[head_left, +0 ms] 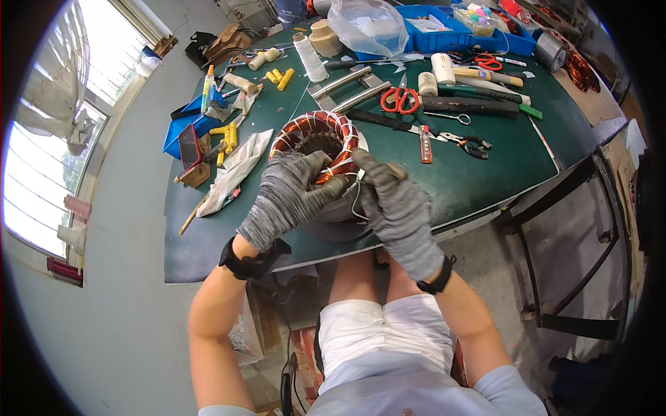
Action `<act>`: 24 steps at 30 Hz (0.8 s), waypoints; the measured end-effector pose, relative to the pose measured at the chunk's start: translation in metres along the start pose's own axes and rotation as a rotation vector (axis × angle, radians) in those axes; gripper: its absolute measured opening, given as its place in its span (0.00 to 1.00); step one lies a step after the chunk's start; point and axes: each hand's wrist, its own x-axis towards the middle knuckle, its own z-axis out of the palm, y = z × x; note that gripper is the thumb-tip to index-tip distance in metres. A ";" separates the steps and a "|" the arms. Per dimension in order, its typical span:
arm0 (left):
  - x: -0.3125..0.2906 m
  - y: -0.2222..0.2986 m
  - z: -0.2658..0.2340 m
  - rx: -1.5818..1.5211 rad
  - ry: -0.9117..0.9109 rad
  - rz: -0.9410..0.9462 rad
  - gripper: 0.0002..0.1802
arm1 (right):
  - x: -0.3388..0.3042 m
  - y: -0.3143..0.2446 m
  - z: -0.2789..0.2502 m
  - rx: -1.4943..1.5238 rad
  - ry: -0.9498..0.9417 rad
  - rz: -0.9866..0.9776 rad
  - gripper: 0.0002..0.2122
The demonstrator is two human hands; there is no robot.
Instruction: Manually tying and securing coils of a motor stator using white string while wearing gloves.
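Observation:
A motor stator (316,125) with copper windings bound in white cord stands near the front edge of the green table. My left hand (291,194), in a grey knit glove, is closed over the near-left side of the winding ring, thumb and fingers pressing on the copper. At the ring's right side, my gloved right hand (401,211) has its fingers curled and closed. White cord (359,191) runs from the winding beside those fingers. Whatever the right fingertips pinch is too small to make out. Both hands hide the stator's lower part.
Right of the stator lie a box cutter (425,144), pliers (472,144), red-handled scissors (399,101) and mallets (442,69). A white thread cone (310,59) and blue bins (437,31) stand farther back. On the left are a white cloth (236,170) and yellow pieces (225,139).

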 end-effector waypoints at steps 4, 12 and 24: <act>0.007 0.010 -0.006 -0.053 -0.055 -0.002 0.22 | 0.014 0.008 0.046 -0.105 0.252 -0.166 0.30; -0.002 0.001 -0.010 0.372 0.054 -0.175 0.52 | -0.053 0.024 -0.025 1.039 -0.807 0.516 0.19; -0.005 -0.001 0.037 0.192 0.787 0.265 0.46 | 0.048 -0.006 0.013 -0.074 0.183 -0.557 0.15</act>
